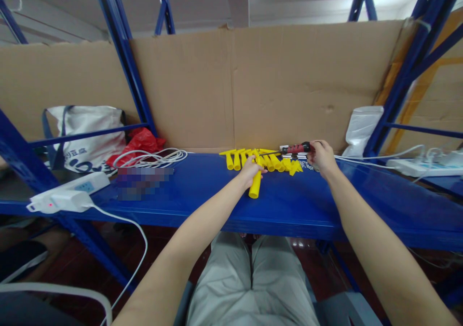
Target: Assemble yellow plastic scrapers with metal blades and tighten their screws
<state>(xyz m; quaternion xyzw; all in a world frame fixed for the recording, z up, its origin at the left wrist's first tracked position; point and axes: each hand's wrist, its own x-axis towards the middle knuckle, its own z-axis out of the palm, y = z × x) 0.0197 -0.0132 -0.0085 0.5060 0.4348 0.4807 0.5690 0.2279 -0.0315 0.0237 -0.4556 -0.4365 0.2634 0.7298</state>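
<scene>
My left hand (249,171) is closed around a yellow plastic tube (255,186) whose round lower end faces me. In my right hand (323,156) is the back end of a screwdriver (296,148) with a red and black handle. Its thin shaft points left, and the tip comes up to the top of the held tube; whether it touches cannot be made out. Just behind my left hand, several similar yellow tubes (230,162) lie in a row. Smaller yellow pieces (294,167) sit at the row's right end, near some black-and-white items below the screwdriver.
The blue shelf (202,200) is backed by a tall cardboard sheet (282,85). A power strip (72,193), coiled white cable (159,158), red plastic bag (139,142) and cloth bag (87,133) are at left. A white pouch (363,130) and another power strip (419,168) are at right.
</scene>
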